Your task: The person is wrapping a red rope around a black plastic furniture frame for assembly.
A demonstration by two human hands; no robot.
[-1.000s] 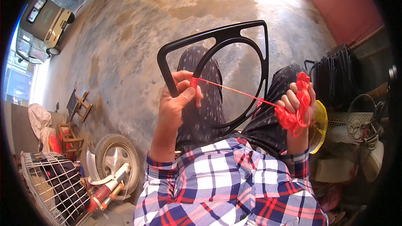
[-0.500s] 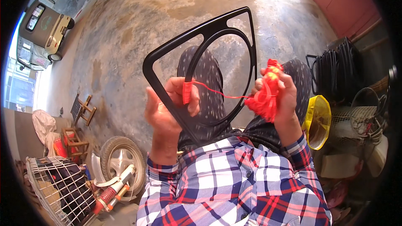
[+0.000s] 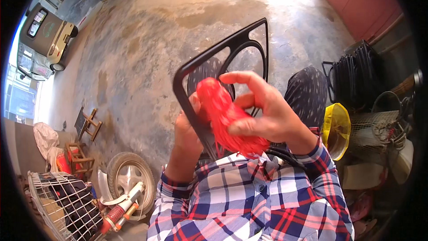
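A black frame (image 3: 229, 41) with a round opening stands tilted over my lap. My left hand (image 3: 183, 134) grips its near left bar; the bar and a red cord bundle hide most of the fingers. The red cord bundle (image 3: 218, 111), thick and slightly blurred, lies across the frame's lower left part. My right hand (image 3: 276, 118) holds it from the right, thumb over the strands and index finger stretched out above. The bundle covers the place where red cord was wound on the frame.
Stacked black frames (image 3: 354, 76) stand at right, beside a yellow-rimmed bag (image 3: 336, 129). On the left are a wheel (image 3: 113, 169), a white wire basket (image 3: 67, 205) and small wooden stools (image 3: 91, 125). A three-wheeled vehicle (image 3: 49, 31) is parked at far left.
My right hand has brought the red bundle left, from beside the frame to over its left bar. The frame has shifted slightly right and toward me; my left hand has closed in around its bar.
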